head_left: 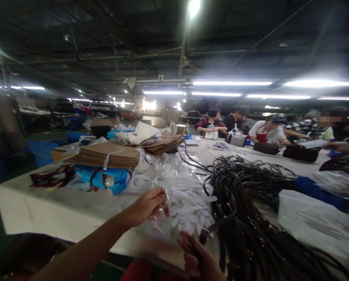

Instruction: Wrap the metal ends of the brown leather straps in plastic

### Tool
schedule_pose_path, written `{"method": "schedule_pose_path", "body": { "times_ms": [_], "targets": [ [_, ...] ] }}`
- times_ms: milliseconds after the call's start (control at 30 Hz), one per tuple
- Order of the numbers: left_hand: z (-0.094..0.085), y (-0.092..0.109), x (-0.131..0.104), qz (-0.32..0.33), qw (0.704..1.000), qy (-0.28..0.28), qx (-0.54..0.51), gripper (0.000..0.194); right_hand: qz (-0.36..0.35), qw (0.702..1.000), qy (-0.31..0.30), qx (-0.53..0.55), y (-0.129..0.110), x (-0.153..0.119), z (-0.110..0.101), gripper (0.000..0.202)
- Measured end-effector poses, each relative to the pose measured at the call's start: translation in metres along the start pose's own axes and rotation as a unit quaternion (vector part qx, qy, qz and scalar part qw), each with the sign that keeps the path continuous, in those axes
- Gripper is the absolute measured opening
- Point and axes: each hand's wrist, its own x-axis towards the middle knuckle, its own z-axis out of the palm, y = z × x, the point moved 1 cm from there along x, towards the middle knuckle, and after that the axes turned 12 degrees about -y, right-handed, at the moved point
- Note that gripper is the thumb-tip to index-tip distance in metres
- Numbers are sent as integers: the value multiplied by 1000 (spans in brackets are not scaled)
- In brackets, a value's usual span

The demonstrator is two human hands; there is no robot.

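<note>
My left hand [154, 207] is closed on thin clear plastic [159, 226] at the table's front edge. Lower and to the right, my right hand [196, 253] is wrapped round the end of a dark strap [205, 235]. Beyond both hands lies a heap of white strips [192, 203] with clear plastic over part of it. A large pile of dark straps with small metal fittings [244, 210] spreads to the right of my right hand.
Stacked brown cardboard [104, 154] rests behind a blue package [101, 177] at left. White sheets [315, 218] lie at right. Several people stand along the far side of the table, near dark bags [300, 153]. The white table [45, 210] has its edge towards me.
</note>
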Motion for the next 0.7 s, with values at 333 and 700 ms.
{"method": "schedule_pose_path", "body": {
  "times_ms": [333,700],
  "targets": [
    [39,-42,-66,-26,995,-49,86,15,33,987,-50,148,12,51,38,35],
    [-40,-96,-61,-109,934,-183,289,9,33,996,63,47,-36,28,-18,34]
  ]
}}
